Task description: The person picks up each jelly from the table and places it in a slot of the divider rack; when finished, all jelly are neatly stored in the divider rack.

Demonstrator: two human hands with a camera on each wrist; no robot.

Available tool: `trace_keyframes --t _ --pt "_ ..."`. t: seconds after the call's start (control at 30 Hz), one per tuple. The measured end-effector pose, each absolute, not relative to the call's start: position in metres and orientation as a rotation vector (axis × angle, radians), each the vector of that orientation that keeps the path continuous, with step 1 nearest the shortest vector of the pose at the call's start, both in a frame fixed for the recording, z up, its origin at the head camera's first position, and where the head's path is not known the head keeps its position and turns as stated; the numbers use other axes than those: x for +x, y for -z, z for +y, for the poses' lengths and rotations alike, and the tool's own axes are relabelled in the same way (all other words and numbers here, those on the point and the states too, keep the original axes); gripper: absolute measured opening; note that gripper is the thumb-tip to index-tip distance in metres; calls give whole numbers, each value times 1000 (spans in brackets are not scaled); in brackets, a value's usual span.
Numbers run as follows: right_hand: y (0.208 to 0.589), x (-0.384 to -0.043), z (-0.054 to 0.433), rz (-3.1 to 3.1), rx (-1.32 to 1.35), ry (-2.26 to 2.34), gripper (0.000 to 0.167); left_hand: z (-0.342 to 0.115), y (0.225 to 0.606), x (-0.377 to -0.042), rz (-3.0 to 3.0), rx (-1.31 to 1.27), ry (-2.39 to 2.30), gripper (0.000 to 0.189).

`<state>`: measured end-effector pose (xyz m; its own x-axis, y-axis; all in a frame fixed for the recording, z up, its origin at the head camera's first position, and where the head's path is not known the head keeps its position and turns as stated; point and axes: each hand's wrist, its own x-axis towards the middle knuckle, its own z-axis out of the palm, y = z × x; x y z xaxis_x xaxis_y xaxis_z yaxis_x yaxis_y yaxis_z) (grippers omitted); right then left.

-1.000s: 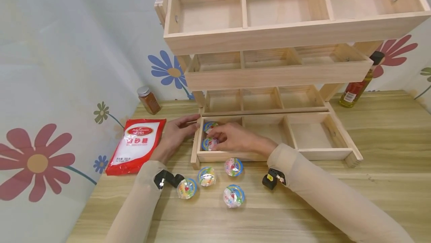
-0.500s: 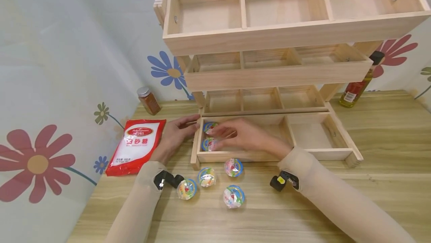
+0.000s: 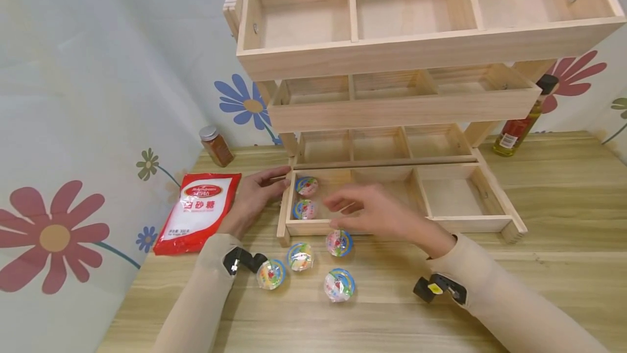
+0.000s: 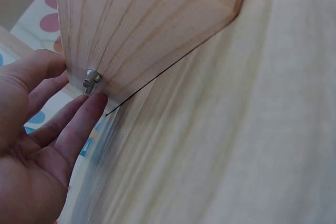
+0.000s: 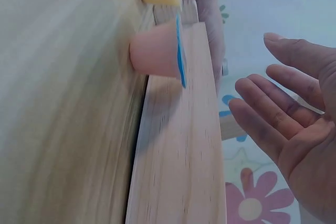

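Note:
My right hand (image 3: pixel 379 212) hovers over the front of the rack's bottom tray (image 3: pixel 362 226), holding nothing, its fingers loosely extended. Two jelly cups with printed foil lids, a rear one (image 3: pixel 307 185) and a front one (image 3: pixel 305 209), sit in the tray's left compartment. Several more lie on the table, including a pink jelly cup (image 5: pixel 155 51) standing by the tray's front board in the right wrist view. My left hand (image 3: pixel 257 195) rests its fingertips against the left side of the wooden rack (image 4: pixel 142 30), beside a metal bolt (image 4: pixel 91 78).
A red and white sugar bag (image 3: pixel 201 209) lies left of my left hand. Behind it stands a spice jar (image 3: pixel 216 146). An oil bottle (image 3: pixel 519 124) stands behind the rack on the right. Tiers of divided trays (image 3: pixel 416 48) overhang the bottom tray.
My right hand has let go of the front jelly cup in the left compartment and drawn back to the right and toward me. My left hand stays in place.

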<state>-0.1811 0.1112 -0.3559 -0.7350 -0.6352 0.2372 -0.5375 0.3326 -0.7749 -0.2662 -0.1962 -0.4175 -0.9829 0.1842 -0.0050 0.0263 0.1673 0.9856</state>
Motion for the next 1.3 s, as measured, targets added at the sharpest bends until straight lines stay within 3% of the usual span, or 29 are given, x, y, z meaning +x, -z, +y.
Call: trace_keyframes --t 0.53,1.3 --pt "367 -146 118 2312 -1216 1374 33 -197 418 -267 2308 213 -1922 42" --pt "373 -137 127 2249 -1259 1208 33 -194 415 -264 2288 202 -1946 43"
